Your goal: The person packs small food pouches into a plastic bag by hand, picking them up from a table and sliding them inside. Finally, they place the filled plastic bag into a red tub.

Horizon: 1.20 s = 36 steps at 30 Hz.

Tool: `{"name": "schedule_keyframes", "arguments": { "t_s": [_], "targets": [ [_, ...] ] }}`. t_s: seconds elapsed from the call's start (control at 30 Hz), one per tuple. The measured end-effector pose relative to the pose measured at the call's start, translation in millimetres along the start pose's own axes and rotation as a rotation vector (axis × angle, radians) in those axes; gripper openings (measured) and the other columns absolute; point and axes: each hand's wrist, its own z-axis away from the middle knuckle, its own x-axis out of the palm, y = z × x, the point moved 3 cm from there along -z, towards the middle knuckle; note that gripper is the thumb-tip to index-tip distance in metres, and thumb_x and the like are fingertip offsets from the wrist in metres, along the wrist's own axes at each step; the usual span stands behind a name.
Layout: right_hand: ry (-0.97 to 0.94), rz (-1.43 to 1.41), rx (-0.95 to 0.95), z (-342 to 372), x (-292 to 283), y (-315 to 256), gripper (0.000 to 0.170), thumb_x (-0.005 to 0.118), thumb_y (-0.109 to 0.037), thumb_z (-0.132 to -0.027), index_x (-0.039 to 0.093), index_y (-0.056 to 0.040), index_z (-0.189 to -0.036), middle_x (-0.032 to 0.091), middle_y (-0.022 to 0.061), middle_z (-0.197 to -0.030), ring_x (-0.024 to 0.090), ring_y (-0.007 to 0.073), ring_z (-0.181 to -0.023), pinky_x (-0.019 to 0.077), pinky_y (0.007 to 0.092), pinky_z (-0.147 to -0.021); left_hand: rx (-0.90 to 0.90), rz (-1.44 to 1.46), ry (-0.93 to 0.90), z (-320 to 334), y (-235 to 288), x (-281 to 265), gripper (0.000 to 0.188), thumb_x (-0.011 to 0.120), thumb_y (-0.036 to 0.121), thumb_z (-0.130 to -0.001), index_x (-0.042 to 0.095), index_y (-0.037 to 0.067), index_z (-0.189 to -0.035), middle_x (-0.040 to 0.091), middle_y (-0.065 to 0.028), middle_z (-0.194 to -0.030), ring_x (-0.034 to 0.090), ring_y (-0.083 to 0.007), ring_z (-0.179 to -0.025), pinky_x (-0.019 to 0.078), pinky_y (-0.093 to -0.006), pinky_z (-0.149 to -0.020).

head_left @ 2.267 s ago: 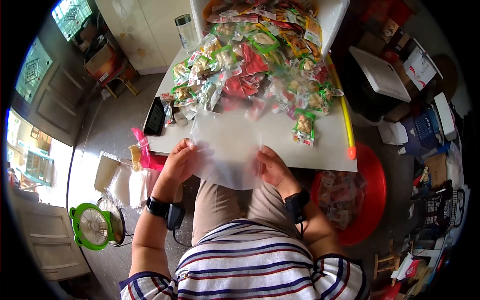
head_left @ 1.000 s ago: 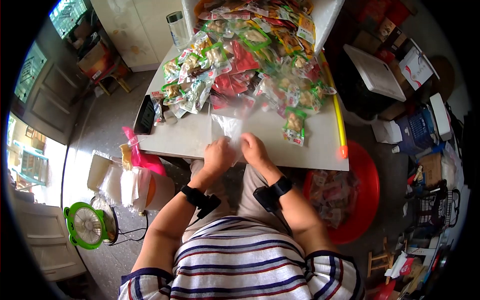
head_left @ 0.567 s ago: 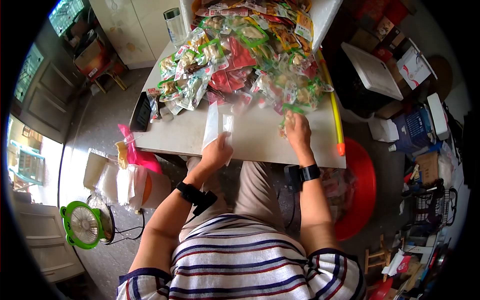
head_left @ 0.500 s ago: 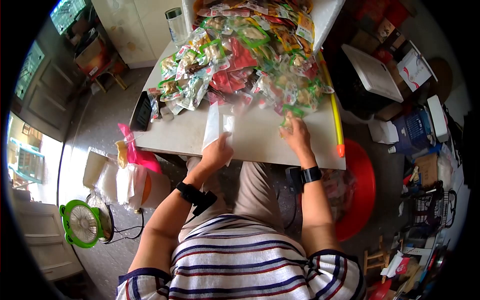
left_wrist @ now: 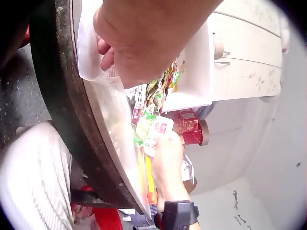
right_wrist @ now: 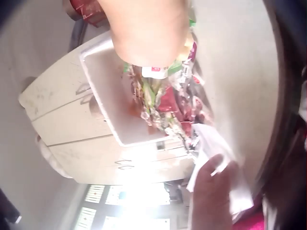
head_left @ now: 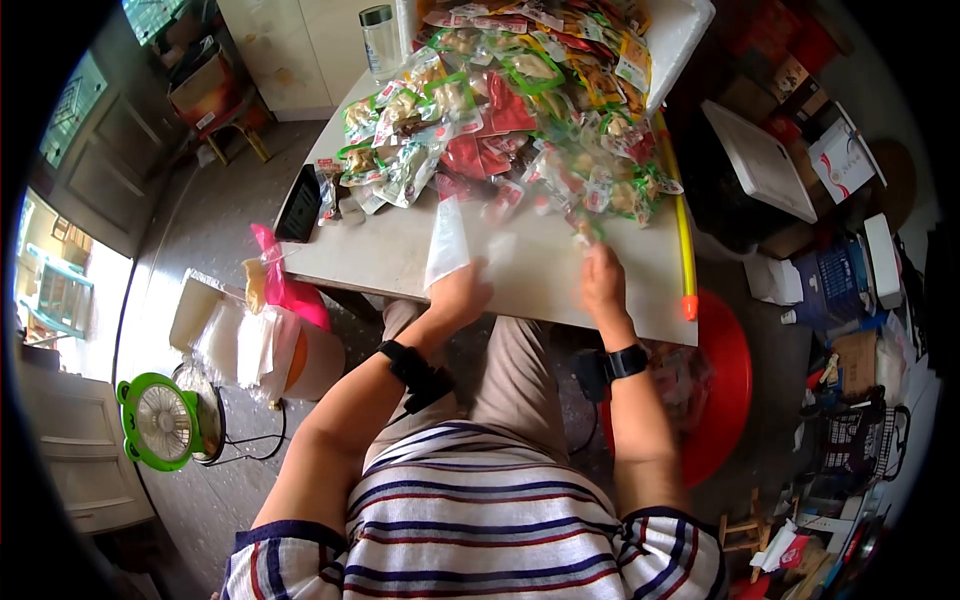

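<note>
My left hand (head_left: 462, 292) grips a translucent plastic bag (head_left: 447, 245), which stands up from the fingers over the table's front edge. To its right, my right hand (head_left: 603, 285) pinches a small snack packet (head_left: 588, 232), blurred in the head view. The left wrist view shows that packet (left_wrist: 148, 129) with green trim and a white label with red print. In the right wrist view the bag (right_wrist: 216, 143) hangs pale beside my left thumb, apart from the packet. Farther back on the table (head_left: 375, 260) lies a heap of snack packets (head_left: 505, 110), green, red and clear.
A white foam box (head_left: 685, 50) with more packets stands at the back. A glass jar (head_left: 379, 42) and a black phone-like device (head_left: 298, 205) are at left, a yellow tube (head_left: 684, 230) at right. Below are a red basin (head_left: 735, 390) and a stack of bags (head_left: 265, 350).
Earlier both hands held the bag. My right hand has since let go of it, picked the packet off the table and drawn it back slightly. My left hand still keeps the bag.
</note>
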Motion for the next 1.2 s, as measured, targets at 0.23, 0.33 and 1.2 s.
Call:
{"name": "schedule_keyframes", "arguments": {
  "t_s": [0.23, 0.33, 1.2],
  "targets": [
    [0.114, -1.457, 0.681, 24.9, -10.0, -42.5, 0.025, 0.041, -0.019, -0.085, 0.042, -0.0071, -0.108, 0.051, 0.0084, -0.100, 0.053, 0.0227, -0.084, 0.0487, 0.0395, -0.062, -0.004, 0.074, 0.087, -8.8, 12.8, 18.5, 0.032, 0.048, 0.024, -0.070, 0.049, 0.007, -0.098, 0.057, -0.0170, -0.076, 0.055, -0.0309, -0.075, 0.0416, -0.0391, -0.064],
    [-0.004, -1.455, 0.664, 35.0, -3.6, -54.5, 0.026, 0.041, -0.018, -0.085, 0.042, -0.0042, -0.107, 0.052, 0.0084, -0.099, 0.055, 0.0199, -0.082, 0.0494, 0.0350, -0.061, -0.039, 0.038, 0.052, -9.7, 23.5, 18.9, 0.032, 0.050, 0.025, -0.071, 0.048, 0.008, -0.099, 0.057, -0.0166, -0.077, 0.056, -0.0306, -0.075, 0.0419, -0.0386, -0.064],
    [-0.050, -1.276, 0.828, 43.5, 13.0, -17.2, 0.017, 0.037, -0.007, -0.082, 0.046, -0.0012, -0.096, 0.053, 0.0046, -0.083, 0.055, 0.0135, -0.065, 0.0490, 0.0281, -0.051, 0.211, 0.111, 0.103, 3.9, 35.4, 22.8, 0.027, 0.046, 0.015, -0.070, 0.053, 0.007, -0.095, 0.056, -0.0141, -0.078, 0.054, -0.0294, -0.073, 0.0424, -0.0373, -0.065]
  ]
}}
